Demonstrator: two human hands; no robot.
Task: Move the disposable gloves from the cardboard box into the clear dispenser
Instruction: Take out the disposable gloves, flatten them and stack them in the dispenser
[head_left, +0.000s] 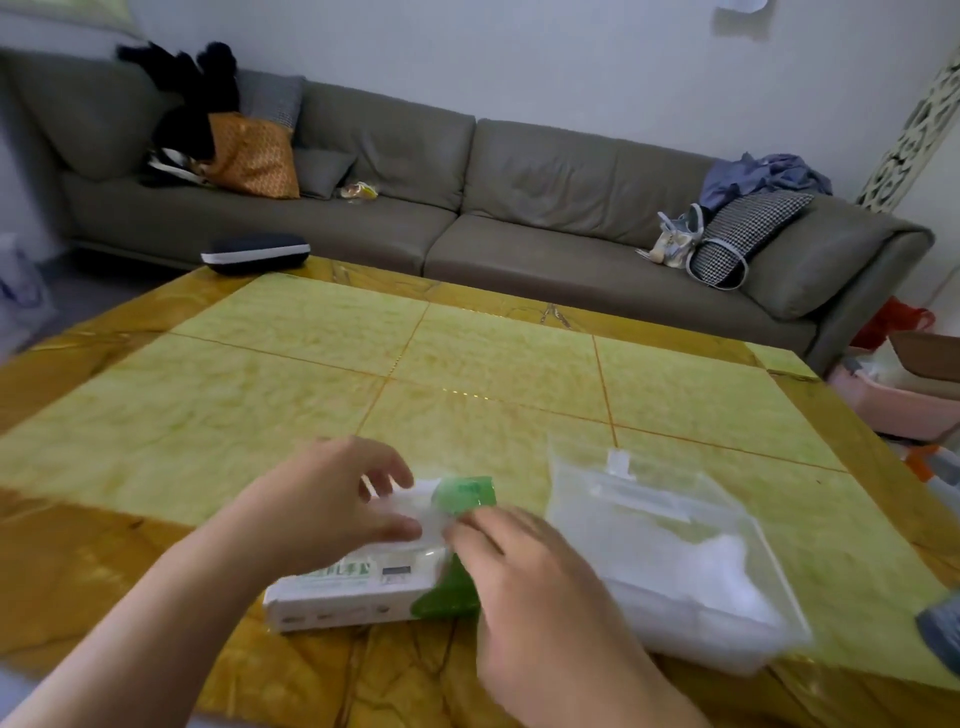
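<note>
Nearest the camera, the right hand (524, 577) lay over the right end of the cardboard box (358, 592), its fingertips curled onto the pale film at the top opening, though motion blur made it impossible to tell whether that grip had closed on anything. The left hand (332, 509) came in from the other side, its grip a pinch of thumb and curled fingers on the same translucent gloves (415, 512) rising from the opening. The white and green box lay flat near the front edge of the worktop (467, 364), its long axis running left to right and tilted slightly away at the right end; both hands hid much of its top, and its print was too blurred to read. Just beside it to the right sat the clear dispenser (670, 545), its long axis angled from far left to near right, with white contents inside hard to make out. Farther off, a dark case (254, 253) rested on the far left corner, and a grey sofa (519, 208) stood behind.
</note>
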